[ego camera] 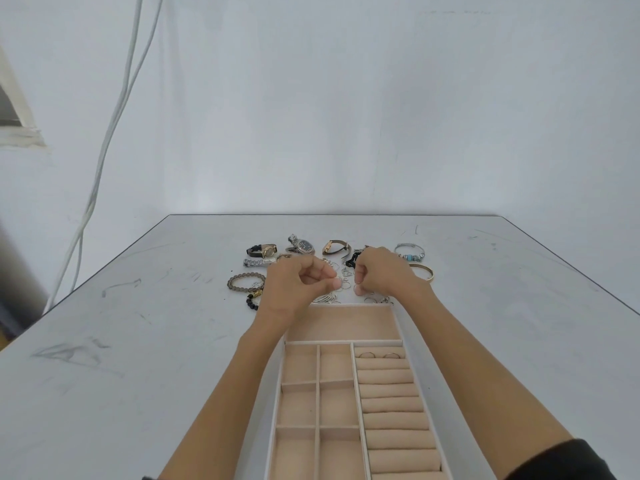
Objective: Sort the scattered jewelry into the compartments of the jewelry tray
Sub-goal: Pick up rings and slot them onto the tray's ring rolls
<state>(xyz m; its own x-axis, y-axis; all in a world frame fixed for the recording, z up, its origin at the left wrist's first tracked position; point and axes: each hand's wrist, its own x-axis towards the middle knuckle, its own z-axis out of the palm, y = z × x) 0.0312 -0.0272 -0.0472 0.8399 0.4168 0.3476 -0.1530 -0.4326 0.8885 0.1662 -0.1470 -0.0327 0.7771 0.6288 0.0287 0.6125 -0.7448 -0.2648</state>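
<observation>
Pinching thin silver ring (338, 282) in left hand (298, 284), second silver ring (357, 288) in right hand (384, 271), beyond beige compartmented tray (349, 305).

the jewelry tray (346, 342) has a matt beige lining, soft like velvet (the rim looks white and smooth). the worktop (138, 341) is grey, smooth, scratched. the rings (366, 355) and watches (302, 247) are shiny metal.
</observation>
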